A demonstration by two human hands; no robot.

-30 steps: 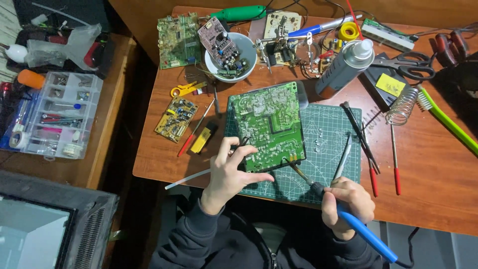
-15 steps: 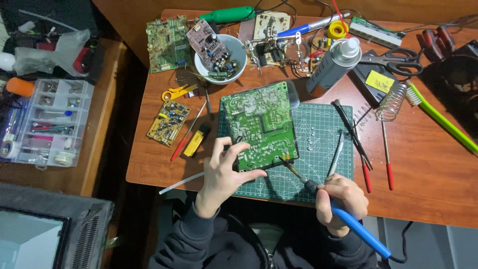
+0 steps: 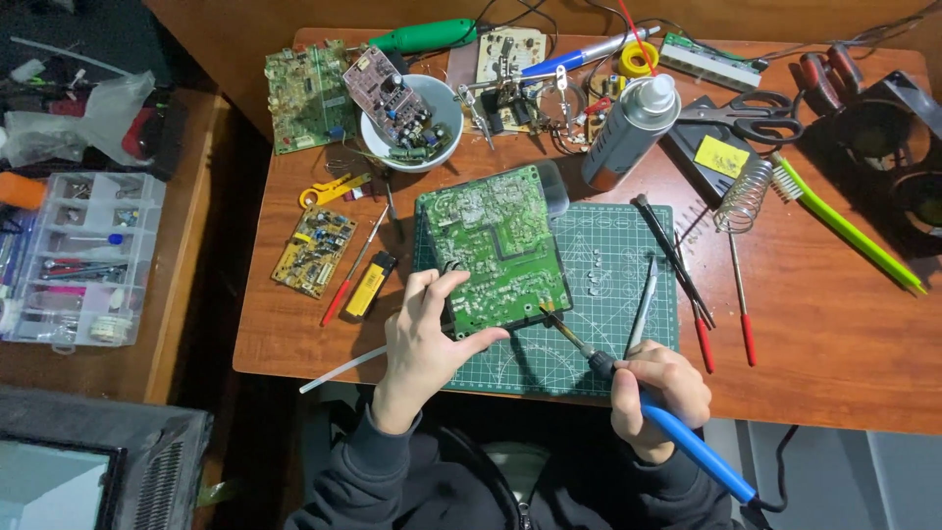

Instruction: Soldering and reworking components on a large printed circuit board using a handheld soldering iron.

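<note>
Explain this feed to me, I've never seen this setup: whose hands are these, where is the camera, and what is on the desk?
There is no machine here: a person works with two bare hands, filmed by a camera on their head that looks straight down.

The left hand steadies a green circuit board lying on a green cutting mat. The right hand holds a soldering iron with a blue handle; its tip meets the board's near right edge.

All this rests on a wooden desk. Also there: a white bowl of parts, a spray can, black scissors, a smaller yellow board, red-handled screwdrivers and a coiled iron stand. A clear compartment box sits on a side table to the left.
</note>
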